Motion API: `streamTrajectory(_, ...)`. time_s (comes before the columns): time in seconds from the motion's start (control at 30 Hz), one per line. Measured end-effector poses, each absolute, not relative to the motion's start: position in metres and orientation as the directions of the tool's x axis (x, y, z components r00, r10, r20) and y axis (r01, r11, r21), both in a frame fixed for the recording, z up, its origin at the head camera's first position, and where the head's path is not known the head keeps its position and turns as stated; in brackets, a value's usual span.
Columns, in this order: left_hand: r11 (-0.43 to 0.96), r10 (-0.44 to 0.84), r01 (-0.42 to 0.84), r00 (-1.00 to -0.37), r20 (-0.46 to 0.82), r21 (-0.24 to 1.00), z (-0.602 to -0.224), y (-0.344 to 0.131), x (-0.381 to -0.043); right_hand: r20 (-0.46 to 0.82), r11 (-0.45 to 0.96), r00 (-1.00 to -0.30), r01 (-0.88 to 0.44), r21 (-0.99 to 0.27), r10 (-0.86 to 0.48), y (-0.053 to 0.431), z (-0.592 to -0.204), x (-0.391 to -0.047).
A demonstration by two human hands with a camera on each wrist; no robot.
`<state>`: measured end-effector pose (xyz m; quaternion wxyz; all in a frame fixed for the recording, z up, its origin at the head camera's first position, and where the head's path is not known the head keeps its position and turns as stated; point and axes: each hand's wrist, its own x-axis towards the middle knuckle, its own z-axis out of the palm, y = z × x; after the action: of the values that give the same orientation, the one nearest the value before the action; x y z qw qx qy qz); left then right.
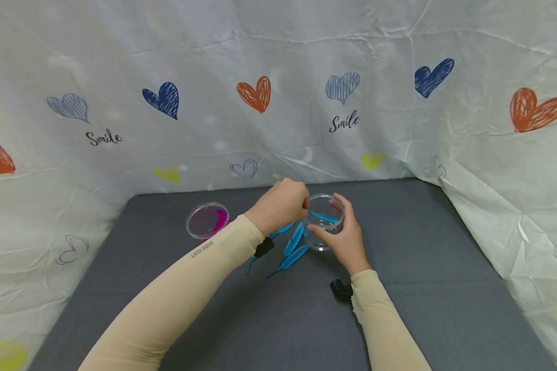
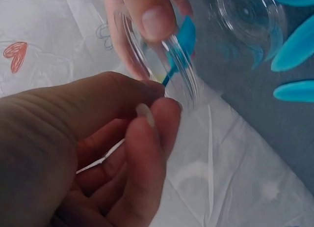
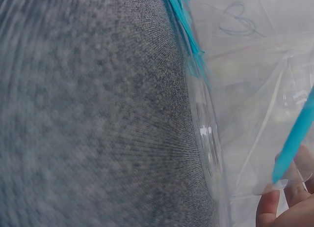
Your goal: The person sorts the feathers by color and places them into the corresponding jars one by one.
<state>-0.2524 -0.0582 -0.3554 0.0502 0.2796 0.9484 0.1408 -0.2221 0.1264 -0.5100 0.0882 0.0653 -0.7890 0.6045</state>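
My left hand (image 1: 280, 206) pinches a blue feather (image 2: 182, 38) by its thin quill end, between thumb and fingertips. The feather's wide part shows at the clear round plastic dish (image 1: 338, 202), which my right hand (image 1: 345, 239) grips at its side, thumb at the near rim and fingers behind. In the right wrist view, the same feather (image 3: 297, 138) slants down toward the right fingertips (image 3: 269, 205). A second clear round piece (image 1: 319, 246) sits on the table beneath the held dish. More blue feathers (image 1: 293, 257) lie beside it, partly hidden by the left wrist.
A clear round container (image 1: 195, 232) with magenta contents (image 1: 221, 219) stands left of the left forearm. Dark grey cloth covers the table (image 1: 422, 247). White curtain (image 1: 297, 46) printed with hearts closes off the back and both sides.
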Motion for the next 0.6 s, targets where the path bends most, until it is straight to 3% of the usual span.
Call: streamTrajectory(0.6,0.809,0.470,0.446,-0.882,0.037,0.382,-0.368,-0.071,-0.249,0.225,0.255,-0.974,-0.216,-0.942,0.006,0.126,-0.510,-0.221)
